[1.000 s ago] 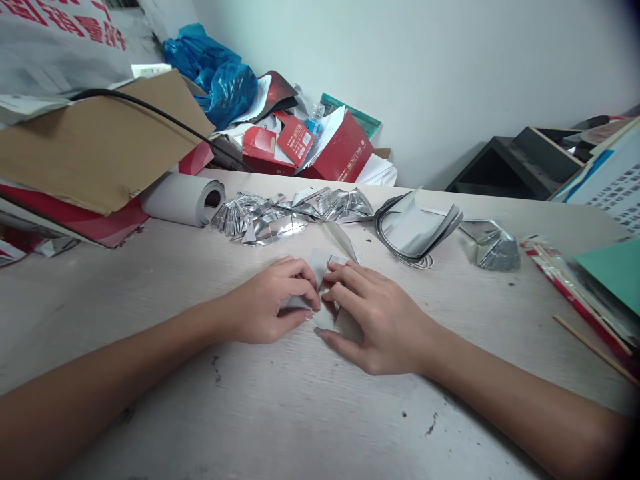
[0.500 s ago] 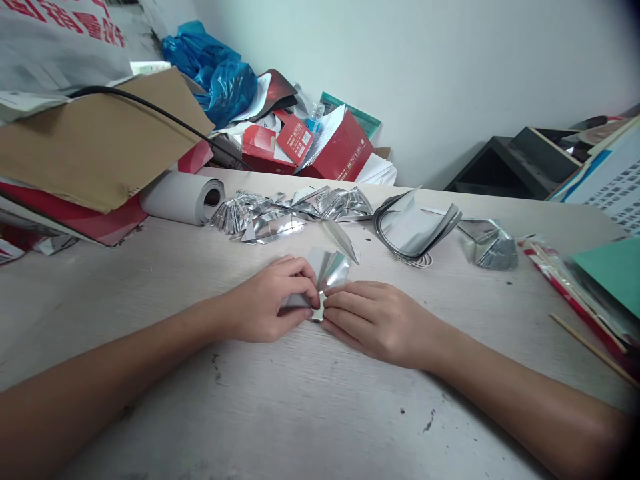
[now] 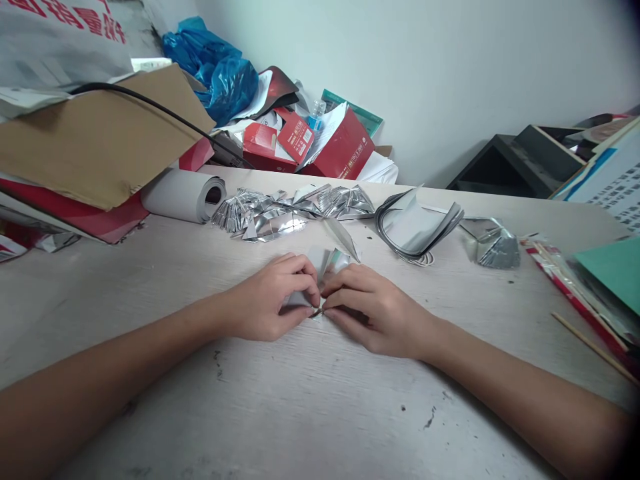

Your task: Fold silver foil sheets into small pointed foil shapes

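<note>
Both my hands meet at the middle of the pale wooden table [image 3: 300, 400]. My left hand [image 3: 267, 300] and my right hand [image 3: 373, 307] are closed, fingertips pinching a small folded silver foil sheet [image 3: 330, 260] that lies on the tabletop. Most of the sheet is hidden under my fingers; its upper flaps stick out behind them. Just beyond lies a heap of folded silver foil pieces [image 3: 290, 210].
A white paper roll [image 3: 183, 195] lies at the back left beside cardboard [image 3: 100, 143]. A curled stack of silver sheets [image 3: 417, 227] and a crumpled foil piece [image 3: 493, 247] lie at the back right. Red boxes [image 3: 340, 150] and blue bags [image 3: 215, 67] sit by the wall. Green paper [image 3: 613, 270] and a wooden stick [image 3: 595, 347] are on the right.
My right hand slid off the sheet toward me, uncovering its flaps, then curled its fingers into a pinch at the fold. My left hand stayed put.
</note>
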A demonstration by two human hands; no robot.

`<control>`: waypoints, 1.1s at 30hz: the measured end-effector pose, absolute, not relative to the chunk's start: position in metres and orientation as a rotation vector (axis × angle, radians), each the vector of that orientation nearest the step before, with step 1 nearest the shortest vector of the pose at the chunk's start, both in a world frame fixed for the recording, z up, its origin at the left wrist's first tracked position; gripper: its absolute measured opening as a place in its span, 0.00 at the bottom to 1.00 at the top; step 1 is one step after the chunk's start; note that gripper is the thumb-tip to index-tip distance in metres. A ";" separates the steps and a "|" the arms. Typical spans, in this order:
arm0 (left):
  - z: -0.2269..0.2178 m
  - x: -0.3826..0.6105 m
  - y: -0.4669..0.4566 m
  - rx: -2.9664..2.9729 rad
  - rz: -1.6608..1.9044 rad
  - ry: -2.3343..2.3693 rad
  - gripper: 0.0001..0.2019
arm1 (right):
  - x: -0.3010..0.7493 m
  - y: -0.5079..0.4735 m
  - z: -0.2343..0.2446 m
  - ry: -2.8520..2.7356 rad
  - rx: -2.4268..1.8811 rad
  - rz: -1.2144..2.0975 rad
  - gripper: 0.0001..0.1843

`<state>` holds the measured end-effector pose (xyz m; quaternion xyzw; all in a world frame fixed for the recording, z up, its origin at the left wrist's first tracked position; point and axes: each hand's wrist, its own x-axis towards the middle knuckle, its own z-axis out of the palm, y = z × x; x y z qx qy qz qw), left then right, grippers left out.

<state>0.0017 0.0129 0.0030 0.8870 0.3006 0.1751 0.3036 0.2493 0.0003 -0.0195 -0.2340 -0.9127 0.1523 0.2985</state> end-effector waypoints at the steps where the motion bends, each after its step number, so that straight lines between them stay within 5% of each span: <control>1: 0.003 0.002 0.013 2.349 0.466 0.795 0.07 | 0.249 0.001 -0.019 -2.413 -0.637 0.436 0.06; 14: 0.002 0.001 0.013 2.342 0.484 0.778 0.04 | 0.249 0.001 -0.020 -2.425 -0.670 0.456 0.05; 26: 0.003 0.001 0.010 2.321 0.487 0.877 0.17 | 0.251 -0.004 -0.014 -2.438 -0.601 0.173 0.06; 33: 0.002 0.002 0.013 2.425 0.491 0.912 0.12 | 0.253 -0.003 -0.018 -2.507 -0.651 0.081 0.14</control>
